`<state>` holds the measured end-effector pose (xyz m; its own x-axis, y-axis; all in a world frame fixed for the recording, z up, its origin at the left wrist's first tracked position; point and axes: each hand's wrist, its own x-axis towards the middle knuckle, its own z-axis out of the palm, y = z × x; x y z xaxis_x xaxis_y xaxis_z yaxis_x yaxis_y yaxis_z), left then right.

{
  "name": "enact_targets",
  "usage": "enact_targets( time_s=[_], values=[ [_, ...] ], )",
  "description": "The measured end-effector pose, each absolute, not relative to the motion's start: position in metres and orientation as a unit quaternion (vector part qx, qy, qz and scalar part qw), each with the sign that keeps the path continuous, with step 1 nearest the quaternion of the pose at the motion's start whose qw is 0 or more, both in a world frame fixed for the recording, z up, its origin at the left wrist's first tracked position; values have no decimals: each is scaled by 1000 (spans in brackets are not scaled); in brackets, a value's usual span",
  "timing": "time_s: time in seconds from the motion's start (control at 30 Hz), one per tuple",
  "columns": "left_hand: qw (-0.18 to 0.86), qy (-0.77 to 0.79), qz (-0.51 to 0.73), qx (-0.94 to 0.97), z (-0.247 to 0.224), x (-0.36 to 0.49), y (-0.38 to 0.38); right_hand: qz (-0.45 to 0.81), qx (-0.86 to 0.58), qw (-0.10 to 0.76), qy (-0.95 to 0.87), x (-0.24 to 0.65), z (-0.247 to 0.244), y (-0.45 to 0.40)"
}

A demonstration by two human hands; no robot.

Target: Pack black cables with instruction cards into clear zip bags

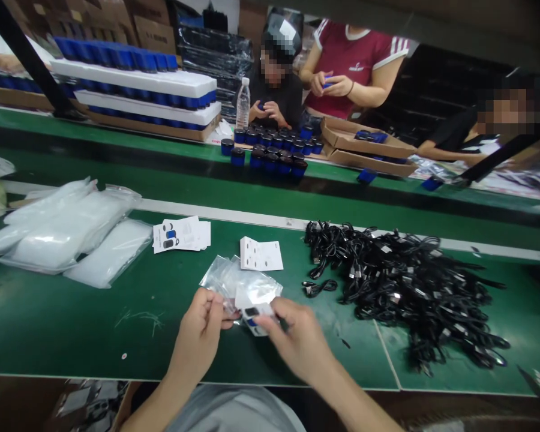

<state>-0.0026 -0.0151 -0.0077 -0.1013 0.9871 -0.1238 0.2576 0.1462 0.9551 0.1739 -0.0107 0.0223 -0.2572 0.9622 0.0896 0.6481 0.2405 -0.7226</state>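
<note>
Currently, the person's left hand (198, 336) is closed in a pinch at the lower edge of a clear plastic bag (238, 281), while the right hand (297, 342) pinches a white printed card (263, 315) bearing a black-and-blue item (252, 314). Card and bag are held together between the hands, above a green counter (72, 336). A heap of black cables (400, 294) lies right of the hands. Ahead sit a stack of printed cards (180, 234) and a single white card (261, 254); white-filled plastic bags (67, 234) lie left. Farther off, dark blue-banded jars (265, 153) stand grouped, and a co-worker's hands (327, 84) hold a small blue object (327, 83).
</note>
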Motion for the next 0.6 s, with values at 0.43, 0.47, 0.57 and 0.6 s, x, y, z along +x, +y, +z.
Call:
enact_targets(
  time_s=[0.43,0.47,0.57,0.6],
  values=[
    [205,700,459,507,-6,-4,-15,393,-525,416,-630,129,-1,-43],
    [197,702,463,503,-5,-3,-13,447,-515,422,-596,126,-2,-46],
    [191,703,466,502,-2,-1,-10,626,-472,401,-473,116,-9,-53],
    [194,699,464,508,-1,-1,-10,663,-465,390,-438,115,-11,-53]
  ],
)
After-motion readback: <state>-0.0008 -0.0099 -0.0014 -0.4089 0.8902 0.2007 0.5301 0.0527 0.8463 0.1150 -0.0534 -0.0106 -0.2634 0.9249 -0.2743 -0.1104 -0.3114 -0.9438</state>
